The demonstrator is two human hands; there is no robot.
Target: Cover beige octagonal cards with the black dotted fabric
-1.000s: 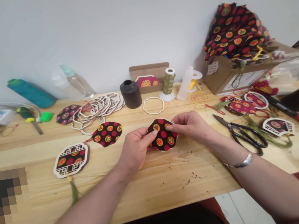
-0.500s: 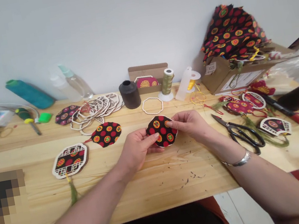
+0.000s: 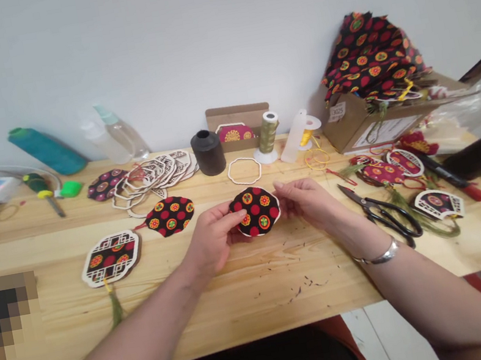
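Observation:
My left hand (image 3: 216, 237) pinches the left edge of a fabric-covered piece (image 3: 256, 211), its thumb on the patterned top. The piece is black with red dots and flower motifs, and a pale rim shows along its right and lower edges. My right hand (image 3: 305, 198) is at the right edge, thumb raised and apart from the fabric; its other fingers are partly behind the piece. A matching fabric piece (image 3: 171, 216) lies to the left. Behind the held piece is a thin white frame (image 3: 244, 170). A finished-looking ornament (image 3: 111, 258) with a green tassel lies further left.
Black scissors (image 3: 383, 213) lie right of my right hand, near tasselled ornaments (image 3: 438, 204). Stacked cut-out frames (image 3: 152, 180), a black cone (image 3: 208, 152), a green thread spool (image 3: 268, 133) and a cardboard box (image 3: 347, 127) stand along the back. Dark scraps dot the table (image 3: 263, 309).
My right thumb has lifted off the fabric and the right hand has come slightly away from it. The held piece has shifted a little left, still in my left hand.

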